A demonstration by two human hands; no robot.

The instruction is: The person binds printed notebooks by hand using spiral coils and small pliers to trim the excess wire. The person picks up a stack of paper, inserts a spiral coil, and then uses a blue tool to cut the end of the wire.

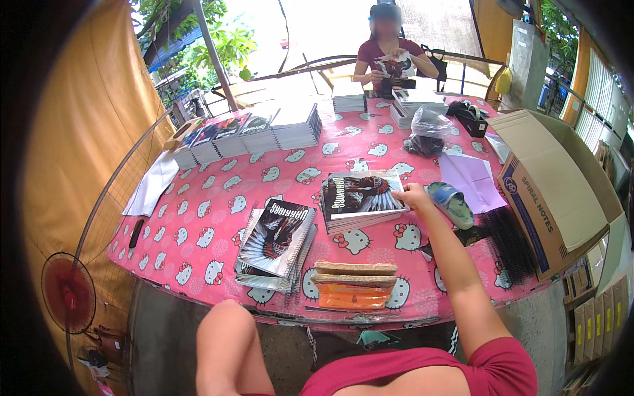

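My right hand (413, 197) reaches across the table and is closed on the right edge of the top notebook (366, 193). That notebook lies on a small stack in the middle of the table, its dark cover showing a feathered figure. My left arm is bent at the lower edge, and its hand is out of sight. To the left of the stack, a fanned pile of similar notebooks (277, 239) lies at a slant. Nearer me rests an orange block with brown, rough-edged strips (354, 285). Just right of my right hand is a blue-green patterned slipper (451, 206).
Black spiral coils (510, 247) lie beside a large open cardboard box (548, 188) at the right. Purple paper (470, 177) and a plastic bag (429, 132) are behind. Spiral notebook stacks (294, 129) line the far left. Across the pink table (264, 175), a co-worker (393, 56) holds a notebook.
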